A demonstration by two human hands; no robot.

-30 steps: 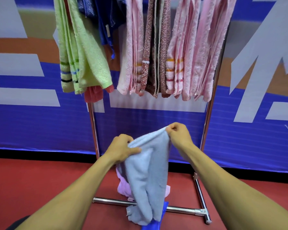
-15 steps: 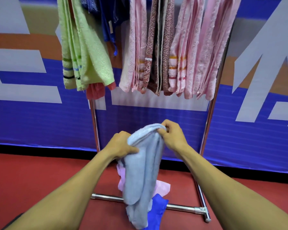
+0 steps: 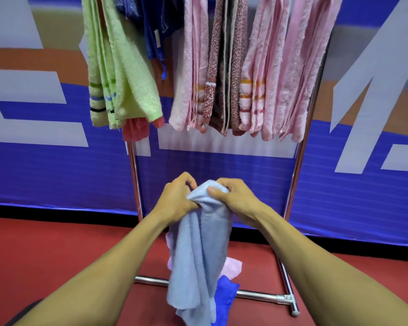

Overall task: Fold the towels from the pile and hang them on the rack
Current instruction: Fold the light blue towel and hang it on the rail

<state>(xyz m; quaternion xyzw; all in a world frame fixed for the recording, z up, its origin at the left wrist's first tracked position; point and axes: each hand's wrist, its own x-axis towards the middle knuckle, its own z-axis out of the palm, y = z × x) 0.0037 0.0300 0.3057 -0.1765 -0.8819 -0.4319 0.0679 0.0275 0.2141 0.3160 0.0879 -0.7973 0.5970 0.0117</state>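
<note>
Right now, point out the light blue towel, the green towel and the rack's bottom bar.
light blue towel (image 3: pixel 198 250), head view, hanging middle fold.
green towel (image 3: pixel 127 74), head view, front face.
rack's bottom bar (image 3: pixel 257 294), head view, bare chrome stretch.

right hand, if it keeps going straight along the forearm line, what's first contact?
The light blue towel it already pinches, then probably the left hand close beside it; the right hand points up and left. Depth is unclear.
</note>
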